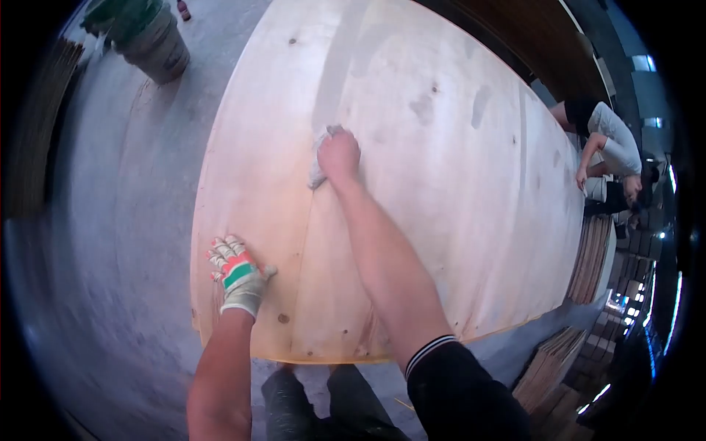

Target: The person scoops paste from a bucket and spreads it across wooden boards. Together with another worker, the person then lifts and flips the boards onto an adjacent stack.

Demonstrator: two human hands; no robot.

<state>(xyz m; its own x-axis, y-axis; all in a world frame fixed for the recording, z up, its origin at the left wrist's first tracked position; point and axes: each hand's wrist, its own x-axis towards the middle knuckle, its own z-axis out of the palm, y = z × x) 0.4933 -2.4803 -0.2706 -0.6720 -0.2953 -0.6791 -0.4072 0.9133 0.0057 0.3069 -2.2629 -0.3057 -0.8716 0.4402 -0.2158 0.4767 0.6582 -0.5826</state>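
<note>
A large pale wooden sheet [412, 220] with knots and grey smeared patches lies in front of me. My left hand [238, 273], in a white glove with green and orange bands, rests on the sheet near its left edge, fingers spread. Further up, my bare right hand [340, 154] is closed around a greyish tool [317, 176], pressed to the sheet at the lower end of a grey stripe [334, 81]. The tool's exact shape is partly hidden by my fingers.
A dirty bucket [163, 55] with a green top stands on the floor at upper left, a small bottle [183, 9] beside it. Another person [616, 140] bends at the sheet's far right edge. Stacked wooden sheets [590, 257] stand at right.
</note>
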